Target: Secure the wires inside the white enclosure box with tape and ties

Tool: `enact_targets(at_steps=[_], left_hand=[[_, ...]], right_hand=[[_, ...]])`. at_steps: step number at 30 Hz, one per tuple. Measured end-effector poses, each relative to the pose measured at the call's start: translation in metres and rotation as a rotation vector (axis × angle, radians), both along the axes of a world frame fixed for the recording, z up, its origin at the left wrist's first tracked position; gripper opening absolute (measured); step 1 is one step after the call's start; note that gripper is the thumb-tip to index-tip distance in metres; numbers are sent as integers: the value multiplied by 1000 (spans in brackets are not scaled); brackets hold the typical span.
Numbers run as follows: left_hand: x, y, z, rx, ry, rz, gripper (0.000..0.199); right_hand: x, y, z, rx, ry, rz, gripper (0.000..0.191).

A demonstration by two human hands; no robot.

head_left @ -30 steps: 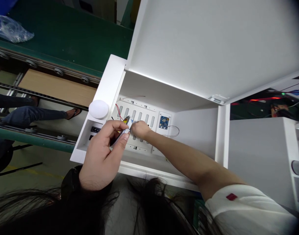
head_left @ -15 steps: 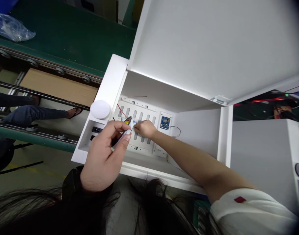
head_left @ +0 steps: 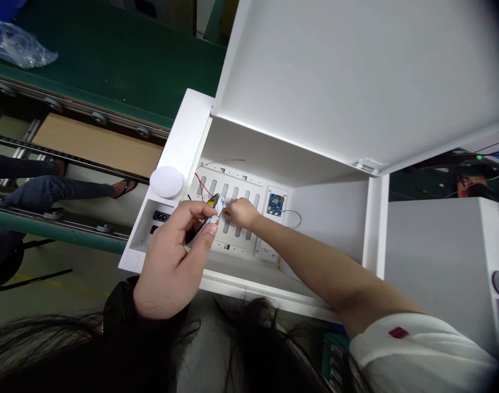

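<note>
My left hand (head_left: 178, 251) is closed around a thin, dark-edged piece with a white and blue-printed face (head_left: 219, 206), held up over the open white cabinet (head_left: 187, 131). A bit of yellow shows behind my forefinger. Close to the piece's right edge, my right hand (head_left: 240, 213) is closed in a pinch; what its fingertips hold is hidden. Beneath both hands lies a white slotted plate (head_left: 249, 236) on the cabinet floor. Red wires (head_left: 203, 183) run close to my left fingers. Right of the plate sits a blue circuit board (head_left: 276, 204) with a thin cable.
The cabinet's raised lid (head_left: 355, 82) stands at the back. A round white knob (head_left: 166, 182) and a power socket (head_left: 162, 216) are on its left side. A green conveyor (head_left: 122, 60) carries a plastic bag (head_left: 18, 46). Another person's legs (head_left: 69, 188) show at left.
Both hands stay in nearly the same place, with the piece still in my left hand. The whole view has shifted very slightly.
</note>
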State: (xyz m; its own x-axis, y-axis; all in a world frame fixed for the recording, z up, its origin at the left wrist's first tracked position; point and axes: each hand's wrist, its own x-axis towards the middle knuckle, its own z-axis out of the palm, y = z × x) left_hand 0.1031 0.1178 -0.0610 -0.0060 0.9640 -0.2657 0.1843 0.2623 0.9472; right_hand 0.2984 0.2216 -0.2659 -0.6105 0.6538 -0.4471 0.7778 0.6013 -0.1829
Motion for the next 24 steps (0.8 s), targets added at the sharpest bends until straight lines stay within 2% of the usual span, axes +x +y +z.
enact_targets(at_steps=[9,13,17,24], left_hand=[[0,0,-1,2,23,8,13],[1,0,-1,4,14,9,12],[1,0,1,9,10,4,12],[0,0,2,3,-16,0,11]], right_hand=[[4,0,-13,36,74,-75,28],[9,2,-12,37,94,-30,29],[12,0,-9,8,122,-74,29],[6,-1,-3,39,33,-41,35]])
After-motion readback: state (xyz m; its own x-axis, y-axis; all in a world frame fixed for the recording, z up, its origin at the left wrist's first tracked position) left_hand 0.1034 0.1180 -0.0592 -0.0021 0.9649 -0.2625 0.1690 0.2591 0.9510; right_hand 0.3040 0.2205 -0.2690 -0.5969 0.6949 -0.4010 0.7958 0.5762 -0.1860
